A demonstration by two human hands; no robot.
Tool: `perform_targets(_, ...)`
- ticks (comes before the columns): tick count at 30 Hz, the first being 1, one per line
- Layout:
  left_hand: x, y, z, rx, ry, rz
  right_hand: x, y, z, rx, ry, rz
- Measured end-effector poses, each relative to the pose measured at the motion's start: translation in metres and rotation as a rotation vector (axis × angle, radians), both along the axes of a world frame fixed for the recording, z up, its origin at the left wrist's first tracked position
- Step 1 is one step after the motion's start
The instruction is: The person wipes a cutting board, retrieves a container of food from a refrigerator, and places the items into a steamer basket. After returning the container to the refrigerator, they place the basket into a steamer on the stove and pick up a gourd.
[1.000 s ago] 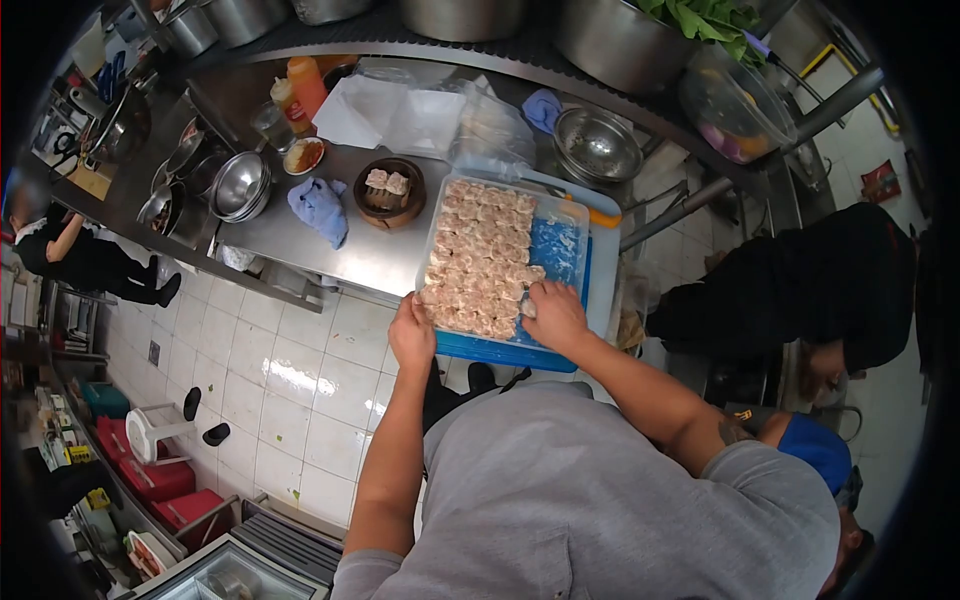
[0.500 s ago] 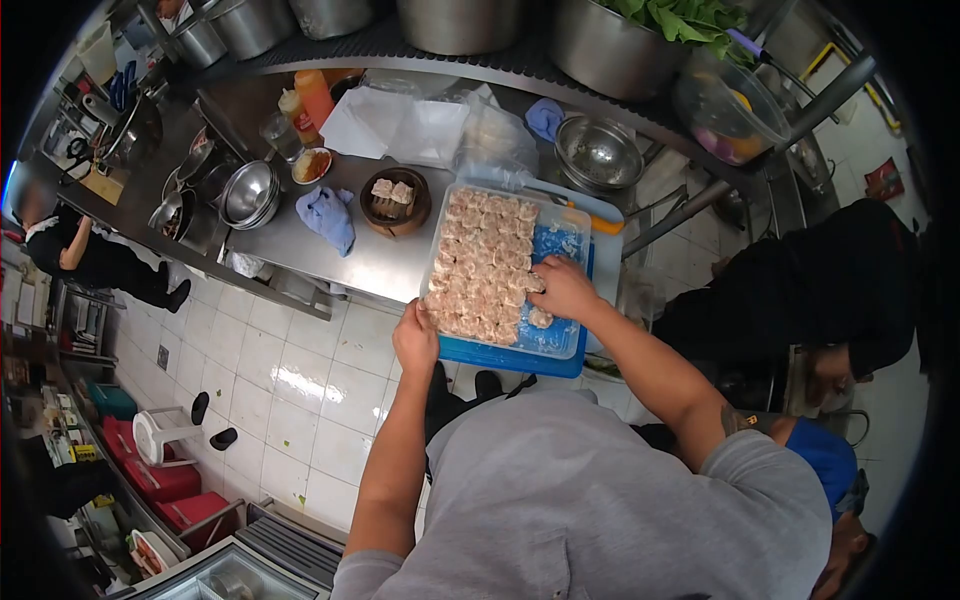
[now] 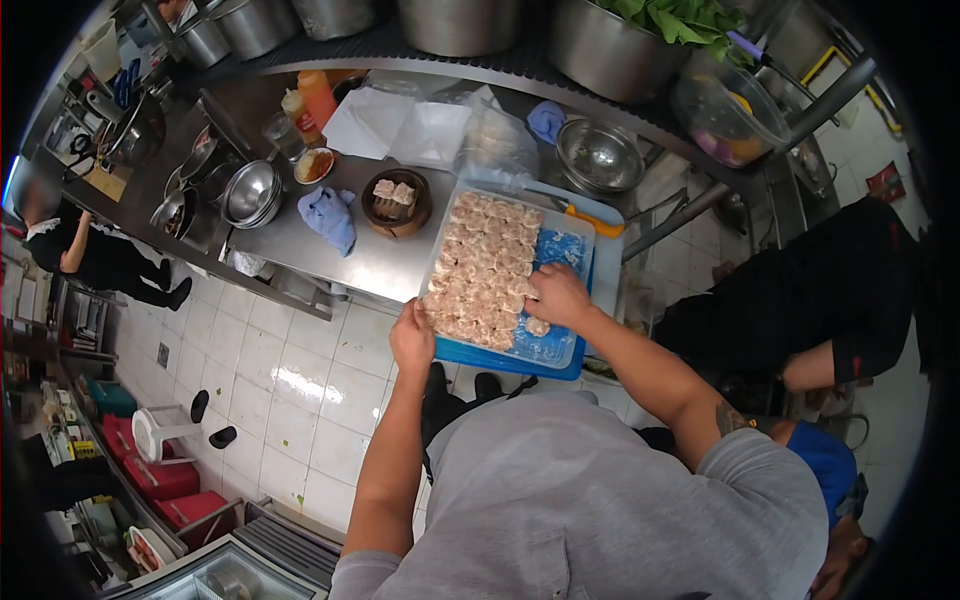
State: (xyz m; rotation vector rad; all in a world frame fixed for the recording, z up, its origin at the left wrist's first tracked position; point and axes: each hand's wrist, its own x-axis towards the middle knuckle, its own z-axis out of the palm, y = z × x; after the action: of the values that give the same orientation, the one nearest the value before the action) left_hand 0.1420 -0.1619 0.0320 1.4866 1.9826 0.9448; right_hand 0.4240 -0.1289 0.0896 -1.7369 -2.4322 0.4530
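A clear plastic tray packed with rows of pale, open-topped siu mai dumplings lies in front of me. My left hand is closed around its near left edge. On the tray's right side, my right hand pinches a dumpling at the edge of the rows; the fingertips partly hide it. One loose dumpling sits apart just below that hand. Under the tray is a blue board or lid. A round bamboo steamer with a few dumplings stands to the left.
An orange-handled tool lies past the tray's far right corner. A blue cloth, stacked metal bowls and sauce bottles occupy the counter. Large pots line the overhead shelf. A co-worker in black stands at right.
My right hand has moved slightly left, bringing its dumpling against the rows. My left hand stays on the tray edge. The forearm of the co-worker at right has shifted.
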Motion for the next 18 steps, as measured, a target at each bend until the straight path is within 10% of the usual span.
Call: perform_targets(18,-0.004,0.002,0.0,0.021,-0.008,-0.059,-0.003,-0.004,-0.002,0.004,0.117,-0.171)
